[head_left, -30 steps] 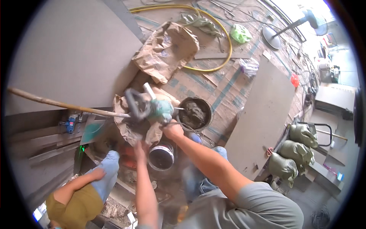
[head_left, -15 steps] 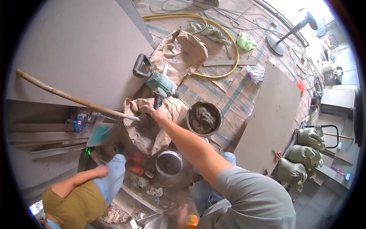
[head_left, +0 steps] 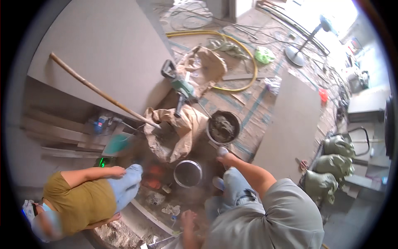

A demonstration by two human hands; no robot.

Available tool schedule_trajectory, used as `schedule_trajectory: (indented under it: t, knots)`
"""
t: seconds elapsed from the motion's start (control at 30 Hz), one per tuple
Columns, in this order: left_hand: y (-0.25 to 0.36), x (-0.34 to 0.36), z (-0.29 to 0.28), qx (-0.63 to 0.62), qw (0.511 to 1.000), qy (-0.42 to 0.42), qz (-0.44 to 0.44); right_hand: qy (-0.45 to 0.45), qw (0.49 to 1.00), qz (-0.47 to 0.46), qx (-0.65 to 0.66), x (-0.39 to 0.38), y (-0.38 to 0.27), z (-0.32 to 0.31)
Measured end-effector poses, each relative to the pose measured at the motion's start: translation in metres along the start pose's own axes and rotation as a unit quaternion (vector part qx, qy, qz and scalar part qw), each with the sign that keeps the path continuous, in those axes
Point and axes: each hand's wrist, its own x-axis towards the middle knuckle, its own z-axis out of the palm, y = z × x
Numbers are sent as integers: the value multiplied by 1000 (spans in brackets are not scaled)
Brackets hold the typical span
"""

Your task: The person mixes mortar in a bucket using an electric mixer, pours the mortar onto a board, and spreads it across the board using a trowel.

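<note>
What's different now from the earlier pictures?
The right hand has let go of the green power tool and drawn back toward the person's knees. Since the first picture, the tool's body has swung away from the person, and the left hand has pulled back from near the paper bag. The tool's rod still reaches into the mortar bucket; the wooden pole still leans into the bag.

The right hand (head_left: 225,159) is near a bucket (head_left: 238,120) of mortar (head_left: 222,129); the left hand (head_left: 189,217), blurred, is low in view. A green mixer (head_left: 183,87) tilts beside a paper bag (head_left: 191,135), its rod (head_left: 204,109) reaching the bucket.
</note>
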Motion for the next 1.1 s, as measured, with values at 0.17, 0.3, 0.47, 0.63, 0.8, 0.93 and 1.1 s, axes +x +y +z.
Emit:
schedule_trajectory:
  t: [0.17, 0.3, 0.47, 0.63, 0.8, 0.93, 1.1]
  knots:
    - [-29, -17, -6, 207, 975, -65, -58, 198, 952, 226, -58, -184, 251, 49]
    - [-30, -25, -8, 376, 914, -149, 5, 160, 910, 382, 9, -307, 344, 86]
    - [-63, 60, -5, 239, 956, -162, -53, 192, 829, 401, 340, -376, 389, 117]
    - [-27, 65, 46, 199, 968, -150, -27, 214, 834, 356, 363, -379, 388, 127]
    - [-62, 34, 124, 228, 945, -235, -17, 218, 913, 335, 82, -414, 475, 125]
    - [-110, 24, 121, 371, 901, -210, -78, 235, 889, 353, 175, -400, 488, 78]
    - [-205, -37, 129, 448, 872, -191, -57, 282, 869, 374, 158, -380, 569, 35]
